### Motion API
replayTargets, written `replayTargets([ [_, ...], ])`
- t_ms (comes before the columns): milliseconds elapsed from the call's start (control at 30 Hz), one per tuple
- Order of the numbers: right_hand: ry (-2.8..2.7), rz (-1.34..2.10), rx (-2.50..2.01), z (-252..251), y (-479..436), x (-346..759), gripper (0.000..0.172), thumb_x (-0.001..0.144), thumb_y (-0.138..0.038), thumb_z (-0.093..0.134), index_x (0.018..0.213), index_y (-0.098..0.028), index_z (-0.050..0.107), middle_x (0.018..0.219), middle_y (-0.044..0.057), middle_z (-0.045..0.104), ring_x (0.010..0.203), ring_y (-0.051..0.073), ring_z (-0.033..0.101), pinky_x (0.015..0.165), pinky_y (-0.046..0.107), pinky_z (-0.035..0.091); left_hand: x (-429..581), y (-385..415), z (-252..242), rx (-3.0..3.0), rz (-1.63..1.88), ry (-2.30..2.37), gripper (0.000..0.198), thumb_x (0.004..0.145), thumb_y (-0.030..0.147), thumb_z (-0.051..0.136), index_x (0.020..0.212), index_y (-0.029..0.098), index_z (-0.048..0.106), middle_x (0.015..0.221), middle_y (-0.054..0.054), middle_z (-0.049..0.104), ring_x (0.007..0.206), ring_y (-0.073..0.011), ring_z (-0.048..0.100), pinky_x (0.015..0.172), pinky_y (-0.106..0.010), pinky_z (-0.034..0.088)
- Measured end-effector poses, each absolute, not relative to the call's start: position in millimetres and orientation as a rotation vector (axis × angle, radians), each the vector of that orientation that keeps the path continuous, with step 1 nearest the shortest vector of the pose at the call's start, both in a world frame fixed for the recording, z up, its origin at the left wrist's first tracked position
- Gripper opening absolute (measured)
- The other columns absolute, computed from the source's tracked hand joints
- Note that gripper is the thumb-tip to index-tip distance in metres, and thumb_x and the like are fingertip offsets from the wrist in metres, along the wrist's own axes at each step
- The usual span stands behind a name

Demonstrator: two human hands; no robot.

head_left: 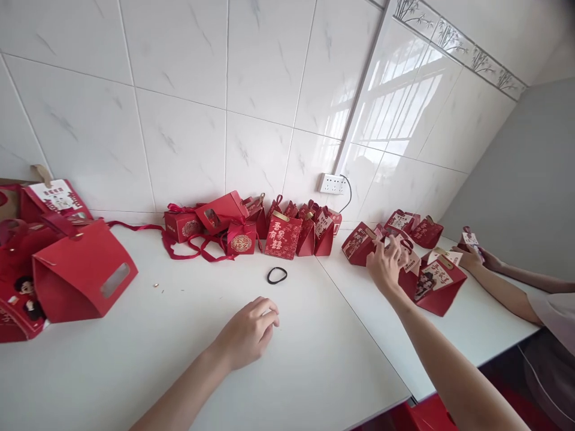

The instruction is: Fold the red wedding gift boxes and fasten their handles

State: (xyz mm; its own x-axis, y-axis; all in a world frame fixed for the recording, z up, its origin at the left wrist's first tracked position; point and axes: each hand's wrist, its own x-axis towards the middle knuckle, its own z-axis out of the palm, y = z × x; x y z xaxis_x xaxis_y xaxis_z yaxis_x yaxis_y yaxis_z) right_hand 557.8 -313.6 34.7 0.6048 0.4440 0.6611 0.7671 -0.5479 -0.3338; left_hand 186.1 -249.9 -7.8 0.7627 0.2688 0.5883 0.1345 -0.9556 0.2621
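Observation:
My left hand hovers over or rests on the white table, its fingers loosely bent, with nothing visible in them. Just beyond it lies a black elastic band. My right hand reaches out to a group of red gift boxes on the right, fingers apart. It overlaps a red gift box and the box beside it; whether the fingertips touch either is hidden. Closer to me in that group stands a red gift box with a printed couple.
Red gift boxes line the tiled wall, with a red ribbon trailing beside them. A large red box stands on the left among others. A co-worker's hands hold a small box at the right. A power strip is on the wall.

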Motion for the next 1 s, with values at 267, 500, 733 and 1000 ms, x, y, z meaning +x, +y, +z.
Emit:
replayTargets([
  [267,-0.419,-0.367,-2.37,68,-362,576,0.056,0.087,-0.025,0.034,0.135,0.002,0.036,0.107,0.036,0.058,0.102,0.047,0.059,0.079,0.063,0.043,186,-250,-8,2.752,0.932,0.295,0.028,0.08,-0.001,0.039,0.081,0.019,0.059,0.093,-0.004,0.064,0.082,-0.0158,0.062,0.065,-0.026,0.052],
  [500,-0.701,-0.36,-2.078,99,-367,515,0.04,0.088,-0.036,0.046,0.123,-0.017,0.045,0.09,0.014,0.065,0.075,0.029,0.063,0.06,0.041,0.05,185,-248,-5,2.55,0.831,0.407,0.024,0.089,0.013,0.037,0.098,0.02,0.057,0.101,-0.006,0.062,0.094,-0.0197,0.061,0.08,-0.035,0.053],
  [733,-0.679,0.811,-1.184,77,-285,388,0.02,0.068,-0.024,0.066,0.083,-0.02,0.054,0.071,0.001,0.064,0.06,0.016,0.062,0.053,0.027,0.05,181,-245,3,1.91,1.131,0.398,0.078,0.075,0.048,0.066,0.135,0.023,0.023,0.135,-0.016,0.045,0.116,-0.0292,0.053,0.092,-0.043,0.048],
  [1000,-0.6,1.242,-1.035,16,-267,323,0.016,0.073,-0.032,0.065,0.079,-0.018,0.06,0.066,0.002,0.067,0.053,0.013,0.059,0.047,0.023,0.047,183,-248,18,1.448,1.39,0.567,0.071,0.079,0.045,0.066,0.132,0.026,0.022,0.12,-0.012,0.057,0.097,-0.0214,0.064,0.088,-0.038,0.051],
])
